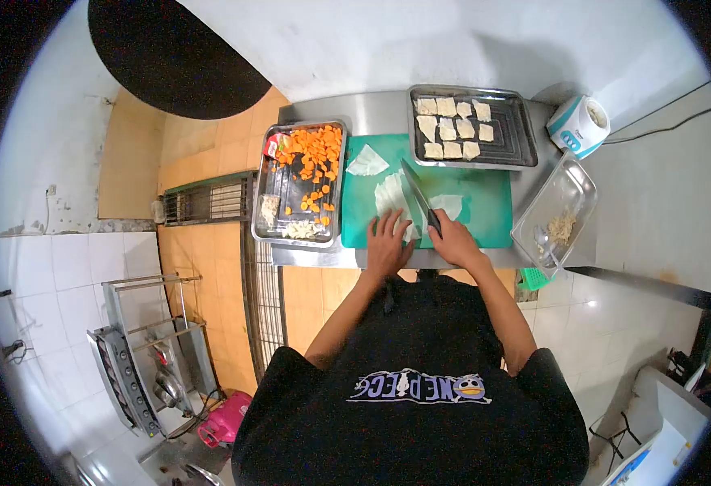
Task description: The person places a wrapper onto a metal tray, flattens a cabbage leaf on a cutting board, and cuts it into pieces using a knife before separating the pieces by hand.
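My right hand (454, 241) is closed around the black handle of a kitchen knife (417, 188). Its blade points away and to the left over the green cutting board (493, 211). Fingers spread, my left hand (388, 241) rests on the near end of a stack of thin pale wrapper sheets (390, 194), left of the blade. Another pale wrapper piece (450, 206) lies right of the knife, close to my right fingers. Farther back on the board is a separate wrapper piece (367, 161).
At left, a metal tray (264, 174) holds sliced carrots (315, 150) and small pale heaps. Behind the board, a dark tray (511, 130) carries several filled pale squares (446, 128). Rightward are a steel pan (586, 182) with shredded food and a spoon, and a white-and-blue appliance (580, 125).
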The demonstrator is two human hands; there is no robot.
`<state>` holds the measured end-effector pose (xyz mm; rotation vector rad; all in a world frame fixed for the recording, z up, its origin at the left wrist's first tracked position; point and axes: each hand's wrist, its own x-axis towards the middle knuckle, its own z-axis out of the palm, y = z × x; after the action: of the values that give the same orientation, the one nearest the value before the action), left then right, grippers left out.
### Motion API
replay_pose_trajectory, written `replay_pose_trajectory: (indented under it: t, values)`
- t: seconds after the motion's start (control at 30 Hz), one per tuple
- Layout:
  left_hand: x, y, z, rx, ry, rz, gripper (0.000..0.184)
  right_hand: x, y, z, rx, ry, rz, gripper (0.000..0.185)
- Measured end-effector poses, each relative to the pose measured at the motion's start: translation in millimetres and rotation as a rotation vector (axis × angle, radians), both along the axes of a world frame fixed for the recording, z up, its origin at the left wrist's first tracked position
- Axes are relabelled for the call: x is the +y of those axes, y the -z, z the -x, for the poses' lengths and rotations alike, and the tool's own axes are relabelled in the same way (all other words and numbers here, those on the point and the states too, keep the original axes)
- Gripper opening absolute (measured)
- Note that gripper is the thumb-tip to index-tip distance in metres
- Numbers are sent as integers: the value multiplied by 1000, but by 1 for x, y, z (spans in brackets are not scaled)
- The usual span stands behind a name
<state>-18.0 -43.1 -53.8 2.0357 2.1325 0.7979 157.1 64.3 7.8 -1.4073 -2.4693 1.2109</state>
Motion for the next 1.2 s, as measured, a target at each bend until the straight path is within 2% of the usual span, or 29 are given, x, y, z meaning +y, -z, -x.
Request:
replay_pose_trajectory:
  t: [0.13, 0.2, 0.33, 0.43, 0.5, 0.6, 1.2]
  values:
    - [0, -10, 0, 27, -2, 25, 56, 7, 1, 1, 29, -38, 43, 47]
    - [3, -16, 2, -14, -18, 74, 59, 9, 0, 2, -58, -73, 56, 46]
    - [18, -19, 9, 12, -134, 112, 60, 8, -1, 4, -26, -71, -53, 45]
    - [39, -13, 24, 172, -142, 28, 61, 7, -6, 6, -81, -107, -43, 42]
    - [50, -10, 32, 303, -167, 64, 68, 4, -9, 8, -114, -117, -85, 39]
    - [61, -7, 41, 318, -121, 163, 71, 2, -12, 11, -157, -137, -46, 42]
    - [63, 4, 46, 299, -65, 191, 68, -4, -5, 13, -209, -139, -108, 38]
